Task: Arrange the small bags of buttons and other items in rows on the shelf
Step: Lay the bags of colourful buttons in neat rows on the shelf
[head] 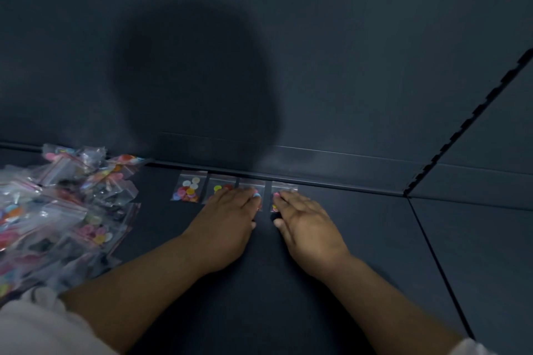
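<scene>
At the bottom edge of the view we see a pale sleeve (43, 326) and two bare forearms reaching forward over the dark shelf (360, 253). Further on, the left hand (227, 216) lies flat with straight fingers pressed down on the second bag (217, 186) and the third bag (253, 184), pinching nothing. Just beside it, the right hand (308, 225) is spread the same way, its fingertips pressing on the fourth bag (284, 188). To the left of the hands we find the first bag (190, 186), untouched, full of coloured buttons. The four bags form one row along the raised lip (346, 185) at the back of the shelf. Far left, a loose pile of clear bags (57, 210) sprawls over the shelf, well apart from the hands. Beyond the lip rises the dark back wall (360, 37), bearing a round shadow (190, 81), and at the right a slotted strip (467, 124) runs up it.
</scene>
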Demonstrator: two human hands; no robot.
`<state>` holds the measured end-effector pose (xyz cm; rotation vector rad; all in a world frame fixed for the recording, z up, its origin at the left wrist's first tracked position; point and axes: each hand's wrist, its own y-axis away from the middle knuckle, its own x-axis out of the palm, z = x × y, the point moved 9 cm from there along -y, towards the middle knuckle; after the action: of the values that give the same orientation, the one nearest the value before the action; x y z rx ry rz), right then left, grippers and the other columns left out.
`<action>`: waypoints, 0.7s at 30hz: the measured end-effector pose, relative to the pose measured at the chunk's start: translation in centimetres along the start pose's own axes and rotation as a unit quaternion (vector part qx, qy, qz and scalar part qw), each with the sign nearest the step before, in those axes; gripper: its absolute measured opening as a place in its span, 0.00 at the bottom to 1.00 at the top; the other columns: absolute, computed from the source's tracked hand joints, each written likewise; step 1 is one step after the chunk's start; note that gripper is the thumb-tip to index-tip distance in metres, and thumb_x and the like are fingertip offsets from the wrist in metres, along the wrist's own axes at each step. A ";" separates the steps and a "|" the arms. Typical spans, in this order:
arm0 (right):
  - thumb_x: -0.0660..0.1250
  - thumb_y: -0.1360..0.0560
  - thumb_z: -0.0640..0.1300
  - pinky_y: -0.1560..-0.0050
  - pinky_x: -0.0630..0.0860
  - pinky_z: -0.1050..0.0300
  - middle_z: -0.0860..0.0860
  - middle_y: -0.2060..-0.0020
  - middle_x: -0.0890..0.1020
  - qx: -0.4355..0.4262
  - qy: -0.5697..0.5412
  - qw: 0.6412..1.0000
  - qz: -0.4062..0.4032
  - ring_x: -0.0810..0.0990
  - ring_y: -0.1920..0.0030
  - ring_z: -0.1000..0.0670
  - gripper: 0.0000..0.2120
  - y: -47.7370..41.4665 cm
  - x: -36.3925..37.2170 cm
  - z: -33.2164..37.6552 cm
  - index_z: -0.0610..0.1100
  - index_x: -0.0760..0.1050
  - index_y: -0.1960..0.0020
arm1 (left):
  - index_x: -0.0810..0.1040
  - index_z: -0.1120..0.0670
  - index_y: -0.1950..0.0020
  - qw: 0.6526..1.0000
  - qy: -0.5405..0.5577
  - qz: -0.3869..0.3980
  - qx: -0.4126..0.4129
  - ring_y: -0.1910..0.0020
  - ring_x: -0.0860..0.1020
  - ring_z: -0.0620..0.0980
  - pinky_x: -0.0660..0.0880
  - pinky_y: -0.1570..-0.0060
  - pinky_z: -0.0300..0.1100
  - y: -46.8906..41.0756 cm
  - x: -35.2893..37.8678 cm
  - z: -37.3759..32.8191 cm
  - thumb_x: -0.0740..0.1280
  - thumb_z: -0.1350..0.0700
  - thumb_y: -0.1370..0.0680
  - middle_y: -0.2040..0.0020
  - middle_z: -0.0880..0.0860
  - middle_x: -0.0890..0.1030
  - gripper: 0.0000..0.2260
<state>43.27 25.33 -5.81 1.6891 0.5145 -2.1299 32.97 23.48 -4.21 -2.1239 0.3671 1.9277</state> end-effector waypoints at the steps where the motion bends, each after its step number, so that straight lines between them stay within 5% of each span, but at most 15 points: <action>1: 0.33 0.30 0.60 0.29 0.43 0.60 0.50 0.25 0.60 -0.003 0.002 1.000 0.002 0.55 0.25 0.50 0.39 0.0 0.0 0.2 0.46 0.56 0.25 | 0.52 0.53 0.23 1.000 0.002 0.001 -0.001 0.24 0.49 0.49 0.35 0.33 0.39 -0.1 0.0 0.0 0.53 0.50 0.18 0.22 0.52 0.51 0.24; 6: 0.33 0.31 0.62 0.29 0.40 0.60 0.50 0.23 0.53 -0.005 0.000 1.000 0.024 0.51 0.24 0.51 0.40 0.2 0.2 0.1 0.47 0.52 0.24 | 0.51 0.54 0.23 1.000 0.010 0.013 -0.005 0.23 0.48 0.48 0.36 0.29 0.42 -0.1 0.3 0.2 0.52 0.49 0.18 0.22 0.52 0.50 0.25; 13: 0.34 0.31 0.63 0.29 0.40 0.61 0.50 0.24 0.56 -0.006 -0.009 1.000 0.026 0.51 0.24 0.51 0.39 0.2 0.3 0.1 0.47 0.53 0.24 | 0.49 0.53 0.22 1.000 0.019 0.011 -0.001 0.23 0.47 0.49 0.38 0.28 0.43 -0.2 0.2 0.1 0.53 0.50 0.18 0.22 0.52 0.49 0.26; 18: 0.51 0.20 0.56 0.24 0.47 0.55 0.51 0.24 0.54 0.004 -0.054 0.999 0.005 0.48 0.24 0.51 0.27 0.2 -0.8 0.2 0.48 0.54 0.24 | 0.49 0.52 0.22 1.000 0.023 -0.001 -0.003 0.23 0.47 0.49 0.38 0.29 0.40 0.0 -0.6 0.4 0.57 0.49 0.19 0.22 0.52 0.48 0.29; 21: 0.50 0.22 0.58 0.25 0.50 0.55 0.50 0.25 0.59 -0.007 -0.054 0.998 -0.019 0.54 0.25 0.48 0.27 0.0 -2.1 1.6 0.48 0.61 0.26 | 0.50 0.51 0.22 0.999 0.040 -0.022 -0.025 0.24 0.49 0.49 0.41 0.28 0.42 0.9 -1.6 1.7 0.58 0.47 0.20 0.22 0.52 0.49 0.29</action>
<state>42.39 24.69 -3.40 1.5583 0.5311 -2.2245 30.89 23.31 -2.77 -2.2266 0.2891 1.8510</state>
